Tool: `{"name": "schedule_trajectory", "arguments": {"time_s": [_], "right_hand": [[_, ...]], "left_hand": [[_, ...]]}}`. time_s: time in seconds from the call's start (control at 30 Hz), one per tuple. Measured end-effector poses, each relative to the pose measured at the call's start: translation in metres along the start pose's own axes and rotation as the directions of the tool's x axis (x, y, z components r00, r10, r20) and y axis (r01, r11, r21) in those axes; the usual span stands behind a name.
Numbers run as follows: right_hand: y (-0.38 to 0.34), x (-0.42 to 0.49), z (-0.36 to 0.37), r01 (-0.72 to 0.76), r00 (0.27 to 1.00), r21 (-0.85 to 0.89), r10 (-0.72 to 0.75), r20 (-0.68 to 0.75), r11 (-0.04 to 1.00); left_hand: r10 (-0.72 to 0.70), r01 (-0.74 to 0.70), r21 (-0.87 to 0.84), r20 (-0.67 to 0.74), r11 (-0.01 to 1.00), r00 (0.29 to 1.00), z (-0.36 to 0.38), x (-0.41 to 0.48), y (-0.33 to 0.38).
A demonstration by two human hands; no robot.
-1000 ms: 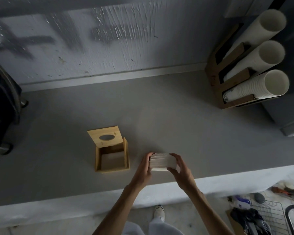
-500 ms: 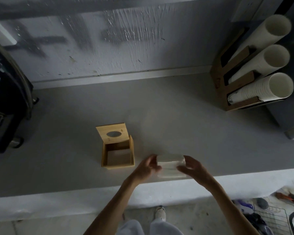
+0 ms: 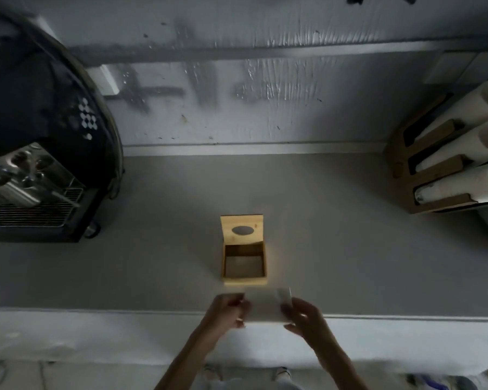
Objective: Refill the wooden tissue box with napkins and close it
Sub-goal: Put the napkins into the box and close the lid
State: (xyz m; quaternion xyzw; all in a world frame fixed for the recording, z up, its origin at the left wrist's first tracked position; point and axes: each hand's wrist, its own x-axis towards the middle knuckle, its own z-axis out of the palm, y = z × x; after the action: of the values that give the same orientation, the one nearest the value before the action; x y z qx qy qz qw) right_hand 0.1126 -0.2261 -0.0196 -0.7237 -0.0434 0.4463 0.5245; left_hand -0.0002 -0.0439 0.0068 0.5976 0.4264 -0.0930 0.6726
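1. Head view, hands: the left hand gripped the left end of a white stack of napkins, its fingers curled round the edge. The right hand pinched the right end between thumb and fingers. The stack was blurred, so its sheets could not be counted.
2. Head view, pose: both forearms reached up from the bottom of the frame and drew together at the stack. The two hands held it level over the near edge of the grey counter, just in front of the box and apart from it.
3. Head view, the task's thing: one wooden tissue box stood on the counter in the middle of the frame. Its one lid, with an oval slot, was tipped up at the far side. The inside showed only a bare floor.
4. Head view, surroundings: one dark coffee machine stood at the far left. At the right one wooden rack held three rows of white paper cups, lying on their sides, one above another.
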Motion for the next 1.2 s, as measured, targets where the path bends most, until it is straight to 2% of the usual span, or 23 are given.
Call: {"name": "schedule_trajectory", "arguments": {"time_s": [0.1,0.17,0.27,0.4,0.47,0.6,0.83,0.97,1.07,1.2], "right_hand": [[-0.049,0.029,0.026,0.152,0.981,-0.157,-0.168,-0.095,0.976],[-0.078,0.051,0.044,0.179,0.956,-0.313,-0.240,-0.168,0.933],[-0.103,0.073,0.065,0.135,0.941,-0.435,-0.253,-0.224,0.890],[-0.100,0.083,0.080,0.037,0.938,-0.542,-0.216,-0.270,0.839],[-0.094,0.079,0.084,-0.011,0.941,-0.548,-0.177,-0.287,0.836],[-0.081,0.085,0.084,0.052,0.922,-0.506,-0.237,-0.307,0.861],[-0.072,0.083,0.084,0.094,0.891,-0.464,-0.282,-0.355,0.881],[-0.073,0.081,0.084,0.063,0.893,-0.514,-0.279,-0.354,0.855],[-0.072,0.074,0.081,-0.014,0.896,-0.606,-0.260,-0.361,0.795],[-0.059,0.079,0.072,-0.042,0.917,-0.567,-0.194,-0.349,0.823]], "left_hand": [[0.106,-0.102,0.043,-0.123,0.994,0.987,-0.036,0.024,0.039],[0.144,-0.137,0.055,-0.174,0.989,0.974,-0.050,0.044,0.064],[0.152,-0.129,0.132,-0.184,0.983,0.971,-0.057,0.070,0.082],[0.147,-0.082,0.267,-0.234,0.960,0.961,-0.056,0.082,0.072],[0.160,-0.073,0.309,-0.265,0.948,0.951,-0.054,0.085,0.063],[0.219,-0.103,0.385,-0.270,0.917,0.938,-0.049,0.075,0.061],[0.240,-0.159,0.258,-0.320,0.953,0.916,-0.039,0.070,0.053],[0.250,-0.160,0.269,-0.345,0.950,0.905,-0.036,0.071,0.051],[0.307,-0.160,0.369,-0.384,0.915,0.871,-0.034,0.078,0.040],[0.251,-0.109,0.334,-0.418,0.936,0.873,-0.031,0.086,0.032]]}}
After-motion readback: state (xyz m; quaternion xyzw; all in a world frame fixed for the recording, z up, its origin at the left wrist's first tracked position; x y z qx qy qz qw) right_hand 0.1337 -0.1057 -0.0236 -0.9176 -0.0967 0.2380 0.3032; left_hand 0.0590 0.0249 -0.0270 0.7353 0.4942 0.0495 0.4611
